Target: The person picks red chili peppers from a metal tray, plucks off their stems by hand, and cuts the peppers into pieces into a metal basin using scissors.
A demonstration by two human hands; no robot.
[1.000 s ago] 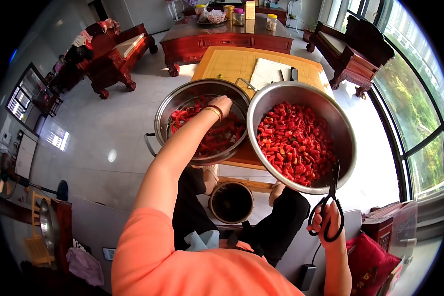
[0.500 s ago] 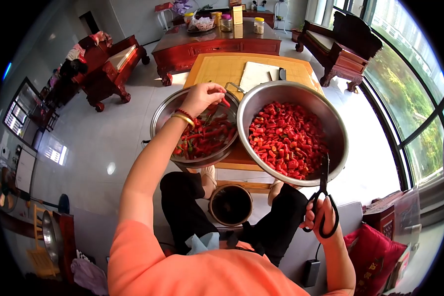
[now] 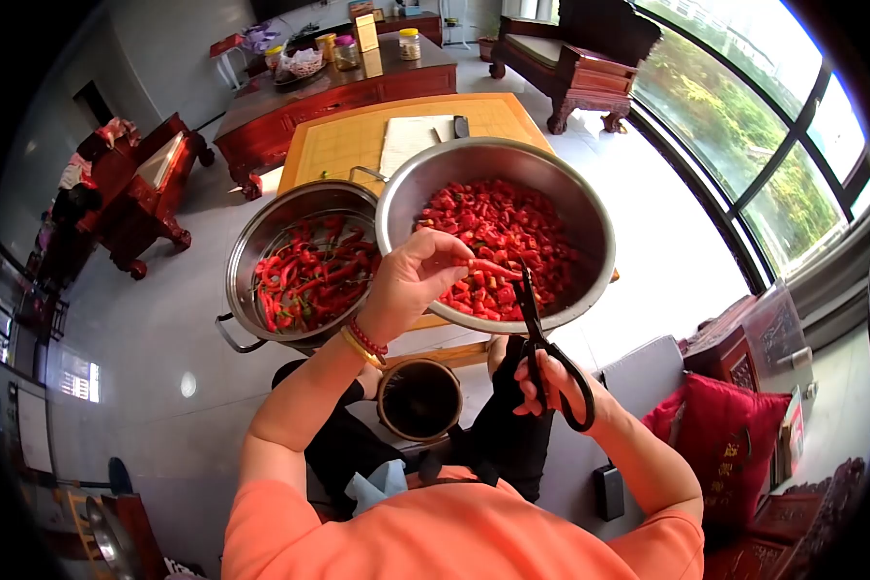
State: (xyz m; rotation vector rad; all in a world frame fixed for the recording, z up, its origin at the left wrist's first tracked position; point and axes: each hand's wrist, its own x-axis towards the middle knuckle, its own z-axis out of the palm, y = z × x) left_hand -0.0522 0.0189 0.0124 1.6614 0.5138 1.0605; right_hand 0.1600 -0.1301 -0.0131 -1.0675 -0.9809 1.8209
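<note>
Chili [image 3: 493,268]: over basin [image 3: 594,232], probably light, slightly bendy, slick if cut; best held at the end away from the blades | Left hand [image 3: 406,280]: pinching chili above basin | Right hand [image 3: 556,387]: gripping scissors [image 3: 539,338] at basin's near side | Change: my left hand has come from the pot [image 3: 251,232] left of basin; scissors have left basin's near-right rim.

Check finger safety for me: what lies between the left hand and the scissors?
A red chili pepper extends from the left hand towards the scissors, head view.
</note>
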